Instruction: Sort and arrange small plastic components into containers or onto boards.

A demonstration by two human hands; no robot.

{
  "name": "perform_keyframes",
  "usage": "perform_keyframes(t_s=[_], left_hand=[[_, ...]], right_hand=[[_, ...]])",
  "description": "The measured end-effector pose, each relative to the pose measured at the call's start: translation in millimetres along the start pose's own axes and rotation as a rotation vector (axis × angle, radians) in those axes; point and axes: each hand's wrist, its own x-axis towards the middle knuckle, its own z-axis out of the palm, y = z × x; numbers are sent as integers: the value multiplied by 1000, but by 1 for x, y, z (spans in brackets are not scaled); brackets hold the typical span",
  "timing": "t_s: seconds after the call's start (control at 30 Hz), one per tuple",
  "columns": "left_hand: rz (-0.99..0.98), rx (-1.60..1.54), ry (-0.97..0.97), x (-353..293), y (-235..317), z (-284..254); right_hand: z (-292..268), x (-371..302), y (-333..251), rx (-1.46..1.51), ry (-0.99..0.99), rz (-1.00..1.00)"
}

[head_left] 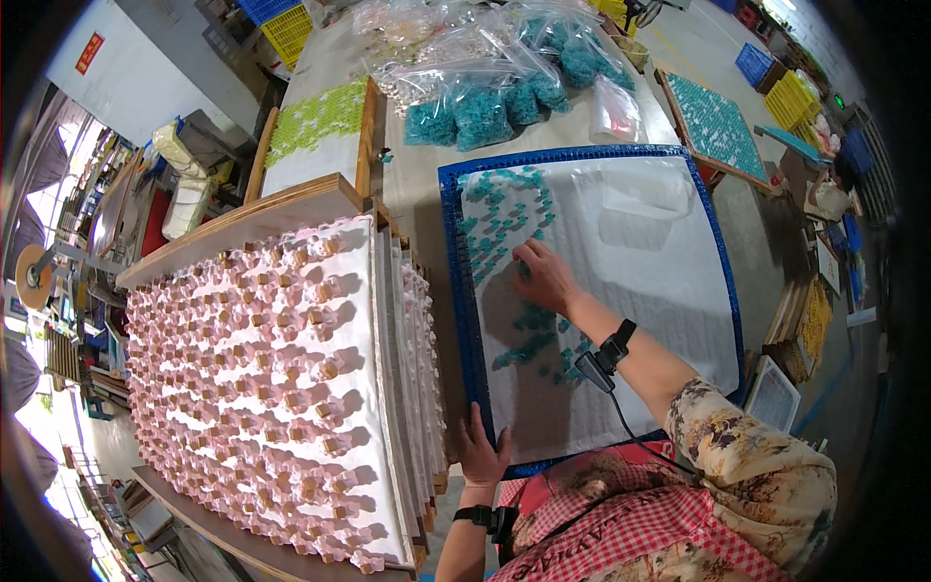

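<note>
The right hand is covering whatever is lying under its fingertips. The teal heap on the blue-edged board is blurring together in shadow. The patterned sleeve is hiding the board's near edge toward its right corner. The picture's bottom is cutting off the left forearm; its top, clear bags at the far edge of the table.

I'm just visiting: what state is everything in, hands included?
Blue-edged panel, lying flat
White sheet, mostly bare
Teal pieces, partly in rows, partly loosely clustered
Right hand, fingers curled over the sheet; any grip is unclear
Left hand, open, at the panel's near left edge
Front plastic bags, filled with teal pieces
Boards at left, stacked, top one covered with pink pieces
Far-left board, partly covered with green pieces
</note>
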Motion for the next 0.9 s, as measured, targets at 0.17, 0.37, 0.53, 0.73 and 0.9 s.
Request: perform_keyframes(t_s=[0.17,0.37,0.53,0.73,0.9], left_hand=[[15,-70,16,-1,-2,-1],[20,-23,4,1,2,-2],[-23,-55,-43,-4,-4,1],[-25,-72,-51,-2,-1,-1],[-9,-141,-25,1,2,-3]], right_hand=[[-2,15,-22,20,161,-26],[18,25,-21,-46,172,12],[21,20,-14,71,54,-102],[29,27,-32,-81,71,-165],[37,28,-31,-65,77,-158]])
